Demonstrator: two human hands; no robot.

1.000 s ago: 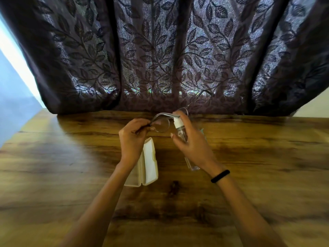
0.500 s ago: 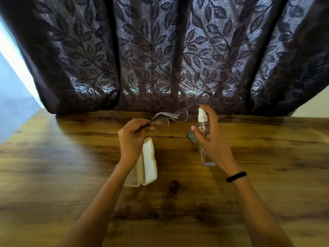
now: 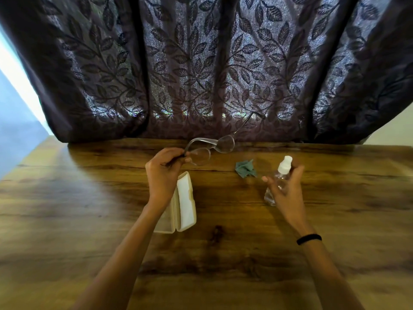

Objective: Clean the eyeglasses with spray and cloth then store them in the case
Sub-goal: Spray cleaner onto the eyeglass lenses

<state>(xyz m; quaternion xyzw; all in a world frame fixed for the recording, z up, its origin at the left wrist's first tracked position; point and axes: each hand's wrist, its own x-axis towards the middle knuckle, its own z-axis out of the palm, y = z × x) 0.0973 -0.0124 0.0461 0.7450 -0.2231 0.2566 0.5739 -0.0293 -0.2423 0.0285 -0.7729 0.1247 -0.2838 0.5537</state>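
My left hand [image 3: 162,173] pinches one temple of the clear-framed eyeglasses [image 3: 212,147] and holds them up above the wooden table [image 3: 67,209], the other temple sticking out toward the curtain. My right hand [image 3: 287,186] grips a clear spray bottle [image 3: 280,175] with a white nozzle, off to the right of the glasses. A small crumpled green cloth [image 3: 245,168] lies on the table between my hands. The cream eyeglass case [image 3: 184,204] lies open under my left wrist, partly hidden by my forearm.
A dark curtain with a leaf pattern [image 3: 201,74] hangs along the table's far edge. A black band [image 3: 309,239] circles my right wrist. The table's left edge runs diagonally at the left.
My right hand has carried the spray bottle away from the glasses to the right and lower, uncovering the green cloth. My left hand has kept the glasses almost still.
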